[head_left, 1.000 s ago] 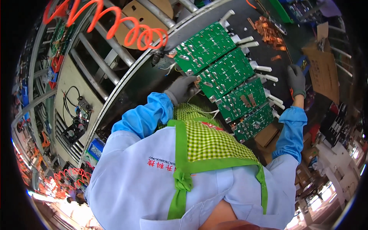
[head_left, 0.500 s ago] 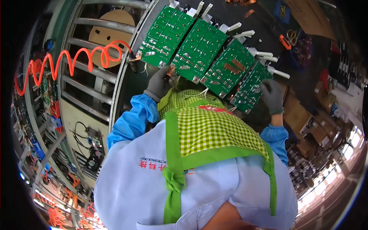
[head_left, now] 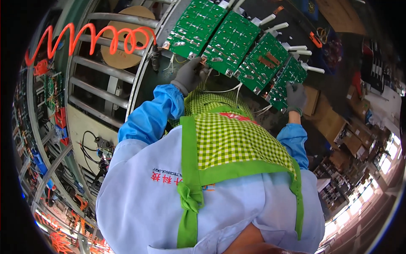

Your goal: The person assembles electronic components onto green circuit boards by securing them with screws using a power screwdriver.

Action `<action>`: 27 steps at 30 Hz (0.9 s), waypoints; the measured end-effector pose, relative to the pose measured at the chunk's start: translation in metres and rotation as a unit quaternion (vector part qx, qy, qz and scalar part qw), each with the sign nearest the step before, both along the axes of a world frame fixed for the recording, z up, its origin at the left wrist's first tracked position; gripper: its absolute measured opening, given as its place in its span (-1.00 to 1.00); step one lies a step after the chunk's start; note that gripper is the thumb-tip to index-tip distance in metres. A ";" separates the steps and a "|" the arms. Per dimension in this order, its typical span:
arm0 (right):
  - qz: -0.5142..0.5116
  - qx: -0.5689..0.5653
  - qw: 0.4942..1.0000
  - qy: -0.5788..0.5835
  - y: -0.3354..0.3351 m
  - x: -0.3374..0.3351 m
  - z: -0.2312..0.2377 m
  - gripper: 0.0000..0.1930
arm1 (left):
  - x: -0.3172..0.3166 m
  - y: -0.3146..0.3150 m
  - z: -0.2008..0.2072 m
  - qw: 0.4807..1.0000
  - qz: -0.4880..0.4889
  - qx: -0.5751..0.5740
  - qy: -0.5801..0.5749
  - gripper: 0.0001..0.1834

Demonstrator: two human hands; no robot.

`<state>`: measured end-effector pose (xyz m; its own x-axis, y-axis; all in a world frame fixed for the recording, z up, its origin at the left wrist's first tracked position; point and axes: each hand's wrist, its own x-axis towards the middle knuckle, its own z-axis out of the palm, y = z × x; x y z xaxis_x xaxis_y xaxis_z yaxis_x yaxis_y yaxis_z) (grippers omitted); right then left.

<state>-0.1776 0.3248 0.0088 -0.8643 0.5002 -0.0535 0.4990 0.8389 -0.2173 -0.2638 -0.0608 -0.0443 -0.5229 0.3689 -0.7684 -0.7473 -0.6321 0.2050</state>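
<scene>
Several green circuit boards lie in a slanting row: a leftmost board [head_left: 195, 27], a second board [head_left: 232, 40], a third board [head_left: 260, 63] with copper strips [head_left: 268, 60] on it, and a smaller rightmost board [head_left: 289, 80]. My gloved left hand [head_left: 188, 76] is at the near edge between the first two boards, its fingers closed on a small copper piece [head_left: 204, 60]. At the right edge of the rightmost board is my gloved right hand [head_left: 297, 97]. Its fingers are curled against that edge, their tips partly hidden.
White plastic posts [head_left: 277, 26] stick out beyond the boards' far edges. White wires [head_left: 224, 90] hang at the near side. Left are a coiled orange air hose [head_left: 103, 38] and a metal roller rack [head_left: 101, 72]. An orange cutter [head_left: 315, 39] and cardboard [head_left: 338, 16] lie far right.
The boards and both hands sit further right in view, the left boards higher too. My right hand's fingers have curled in on the rightmost board's edge. My left hand keeps the copper piece.
</scene>
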 end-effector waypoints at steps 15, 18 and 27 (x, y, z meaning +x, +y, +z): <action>0.070 0.112 0.988 -0.078 -0.009 -0.013 0.010 -0.68 | -0.002 0.001 -0.004 0.998 -0.024 0.056 -0.004 -0.75; 0.032 0.061 0.991 -0.111 -0.009 -0.024 0.012 -0.69 | -0.003 -0.003 -0.005 0.999 -0.018 0.041 -0.012 -0.75; 0.041 -0.008 0.989 -0.141 0.012 -0.029 0.013 -0.70 | -0.002 -0.002 -0.009 0.998 -0.032 0.056 -0.001 -0.76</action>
<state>-0.2068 0.3366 0.0218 -0.8509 0.4269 -0.3062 0.4729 0.8763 -0.0924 -0.2662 -0.0631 -0.0532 -0.4940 0.4852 -0.7215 -0.7871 -0.6020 0.1340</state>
